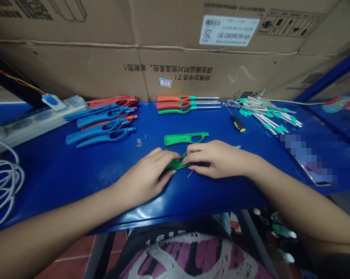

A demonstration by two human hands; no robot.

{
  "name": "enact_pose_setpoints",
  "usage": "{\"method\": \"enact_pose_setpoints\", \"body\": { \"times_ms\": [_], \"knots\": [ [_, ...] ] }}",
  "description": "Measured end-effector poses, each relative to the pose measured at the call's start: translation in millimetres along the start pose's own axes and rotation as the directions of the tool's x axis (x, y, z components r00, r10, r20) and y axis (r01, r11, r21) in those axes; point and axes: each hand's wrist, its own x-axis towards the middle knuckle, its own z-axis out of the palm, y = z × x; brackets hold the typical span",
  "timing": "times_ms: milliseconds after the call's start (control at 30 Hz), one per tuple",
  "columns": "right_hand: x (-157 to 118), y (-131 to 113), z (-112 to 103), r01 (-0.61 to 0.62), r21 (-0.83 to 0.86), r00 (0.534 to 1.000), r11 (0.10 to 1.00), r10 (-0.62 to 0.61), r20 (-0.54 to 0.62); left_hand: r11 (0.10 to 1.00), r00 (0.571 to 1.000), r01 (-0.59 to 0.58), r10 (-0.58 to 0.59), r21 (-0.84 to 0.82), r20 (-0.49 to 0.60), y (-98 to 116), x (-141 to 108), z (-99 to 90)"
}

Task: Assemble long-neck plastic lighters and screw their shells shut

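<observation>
Near the front middle of the blue table, my left hand [154, 170] is closed on a green lighter shell half [175, 165]. My right hand [211, 159] pinches at the same shell's right end, fingers bent; a dark part lies under its fingers, mostly hidden. A thin metal piece [190, 174] sticks out below the right fingertips. Just behind the hands lies another green shell half [177, 139], hollow side up. Several small screws [139, 142] lie to its left.
Blue and red shells [102, 126] are piled at left beside a power strip [32, 120] and a coiled white cable [6, 186]. Assembled lighters [175, 105], a screwdriver [238, 123] and metal rods with green parts [270, 116] lie behind. A cardboard box [105, 66] stands at the back.
</observation>
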Motion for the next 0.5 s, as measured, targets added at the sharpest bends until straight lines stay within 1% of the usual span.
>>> {"method": "enact_pose_setpoints", "body": {
  "times_ms": [133, 333, 400, 500],
  "knots": [
    [0.8, -0.6, -1.0, -0.007, -0.035, 0.999, 0.999, 0.008, 0.038, 1.000, 1.000, -0.023, 0.023, 0.009, 0.021, -0.5, 0.0, 0.1],
    [2.9, -2.9, -0.7, 0.011, -0.124, 0.997, 0.992, -0.001, 0.082, 0.999, 0.999, -0.020, 0.019, 0.025, 0.045, -1.1, -1.1, 0.4],
    [2.3, -2.0, -0.6, 0.015, -0.096, 0.996, 0.995, -0.007, 0.083, 1.000, 0.999, -0.020, 0.019, 0.022, 0.046, -0.9, -0.5, 0.3],
    [0.1, 1.4, -2.5, 0.033, 0.038, 0.998, 0.999, -0.035, 0.045, 0.999, 0.999, -0.031, 0.030, 0.026, 0.045, -0.5, 0.6, 0.5]
  ]
}}
